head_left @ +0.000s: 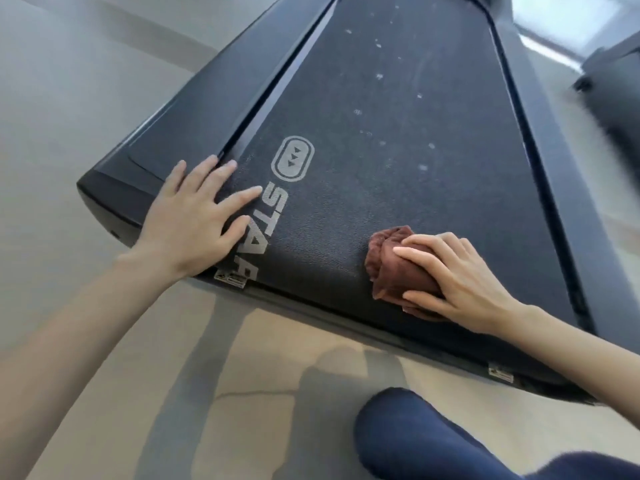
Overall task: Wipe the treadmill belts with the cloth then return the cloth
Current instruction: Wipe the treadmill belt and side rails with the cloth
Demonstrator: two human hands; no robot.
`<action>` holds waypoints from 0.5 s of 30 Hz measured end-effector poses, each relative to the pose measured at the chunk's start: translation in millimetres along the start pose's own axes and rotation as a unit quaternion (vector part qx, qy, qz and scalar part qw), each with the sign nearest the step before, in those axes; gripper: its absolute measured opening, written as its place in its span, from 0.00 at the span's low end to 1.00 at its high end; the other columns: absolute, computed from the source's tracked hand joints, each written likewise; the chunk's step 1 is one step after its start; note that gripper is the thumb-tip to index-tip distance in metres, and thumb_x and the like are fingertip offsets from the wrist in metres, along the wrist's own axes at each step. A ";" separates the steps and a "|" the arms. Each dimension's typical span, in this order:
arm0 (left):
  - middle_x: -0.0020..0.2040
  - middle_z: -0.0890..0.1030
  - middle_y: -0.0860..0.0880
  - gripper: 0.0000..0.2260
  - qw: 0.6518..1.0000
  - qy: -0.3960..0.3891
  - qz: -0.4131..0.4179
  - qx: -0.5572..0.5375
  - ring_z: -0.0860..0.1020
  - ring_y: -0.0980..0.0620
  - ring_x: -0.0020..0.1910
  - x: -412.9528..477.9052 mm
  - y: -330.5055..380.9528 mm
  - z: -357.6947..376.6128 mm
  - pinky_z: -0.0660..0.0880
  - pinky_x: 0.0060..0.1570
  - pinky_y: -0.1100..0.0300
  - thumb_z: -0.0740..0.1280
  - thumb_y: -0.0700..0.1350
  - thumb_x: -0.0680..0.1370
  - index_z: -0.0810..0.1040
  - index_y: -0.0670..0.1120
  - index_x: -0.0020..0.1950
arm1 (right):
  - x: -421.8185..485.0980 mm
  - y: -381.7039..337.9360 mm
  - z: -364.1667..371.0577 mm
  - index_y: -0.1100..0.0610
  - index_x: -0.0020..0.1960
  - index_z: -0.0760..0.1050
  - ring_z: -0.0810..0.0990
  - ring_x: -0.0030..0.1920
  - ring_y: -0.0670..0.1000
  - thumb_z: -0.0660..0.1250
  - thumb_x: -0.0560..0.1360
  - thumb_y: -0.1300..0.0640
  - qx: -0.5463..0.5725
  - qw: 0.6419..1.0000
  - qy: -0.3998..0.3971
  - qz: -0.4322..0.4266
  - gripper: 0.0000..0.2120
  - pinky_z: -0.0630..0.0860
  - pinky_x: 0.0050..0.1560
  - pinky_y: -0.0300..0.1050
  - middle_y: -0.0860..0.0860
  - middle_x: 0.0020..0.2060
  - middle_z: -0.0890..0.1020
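Observation:
A black treadmill belt (398,140) runs away from me, with white letters and an arrow logo near its rear end and pale specks farther up. My right hand (453,278) grips a bunched brown cloth (391,265) and presses it on the belt close to the rear edge, right of the lettering. My left hand (194,220) lies flat with fingers spread on the belt's left rear corner, partly covering the letters and touching the side rail.
The treadmill's dark side rails (194,109) flank the belt. Beige floor (242,393) lies around it. My knee in dark blue trousers (433,441) is at the bottom. Another dark machine (613,88) stands at the far right.

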State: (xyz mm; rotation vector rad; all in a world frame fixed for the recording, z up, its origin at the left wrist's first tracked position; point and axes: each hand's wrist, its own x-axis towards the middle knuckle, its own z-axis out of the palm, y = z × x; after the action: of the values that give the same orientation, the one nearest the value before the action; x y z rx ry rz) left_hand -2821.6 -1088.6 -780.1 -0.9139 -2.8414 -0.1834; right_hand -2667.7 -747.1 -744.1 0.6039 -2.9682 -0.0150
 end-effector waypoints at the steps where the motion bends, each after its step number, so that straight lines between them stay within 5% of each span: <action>1: 0.72 0.67 0.43 0.25 0.999 0.000 0.042 -0.005 0.61 0.43 0.72 -0.3 15.4 -1.0 0.54 0.71 0.41 0.46 0.58 0.76 0.68 0.54 0.70 | 3.8 -1.1 3.1 0.50 0.68 0.64 0.72 0.54 0.57 0.59 0.76 0.40 0.001 1.000 0.020 0.002 0.24 0.71 0.50 0.55 0.56 0.60 0.74; 3: 0.72 0.67 0.46 0.26 0.995 0.001 0.096 -0.029 0.62 0.45 0.73 1.8 45.7 0.0 0.54 0.71 0.43 0.46 0.57 0.77 0.67 0.53 0.71 | 15.8 -3.0 11.0 0.51 0.65 0.68 0.74 0.52 0.59 0.63 0.74 0.44 0.015 0.998 0.059 0.008 0.21 0.72 0.49 0.55 0.58 0.56 0.77; 7: 0.75 0.60 0.49 0.23 0.996 0.001 0.067 -0.062 0.55 0.49 0.75 20.1 75.4 8.7 0.49 0.73 0.48 0.48 0.58 0.80 0.59 0.54 0.74 | 50.9 8.1 20.8 0.56 0.60 0.77 0.76 0.50 0.59 0.66 0.73 0.47 0.041 0.992 0.113 0.041 0.19 0.74 0.50 0.55 0.57 0.51 0.78; 15: 0.76 0.58 0.52 0.27 0.996 -0.033 0.026 -0.074 0.51 0.53 0.76 53.7 60.5 17.0 0.46 0.74 0.50 0.41 0.62 0.77 0.57 0.57 0.74 | 117.6 105.3 33.0 0.52 0.61 0.76 0.75 0.52 0.57 0.65 0.72 0.45 0.067 0.979 0.124 0.146 0.21 0.71 0.51 0.48 0.54 0.51 0.76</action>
State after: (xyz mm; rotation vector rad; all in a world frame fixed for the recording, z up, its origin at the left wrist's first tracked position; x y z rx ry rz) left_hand -2831.0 -1006.4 -782.9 -1.0406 -2.8917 -0.3683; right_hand -2819.9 -696.4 -760.8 0.1615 -2.7959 0.2657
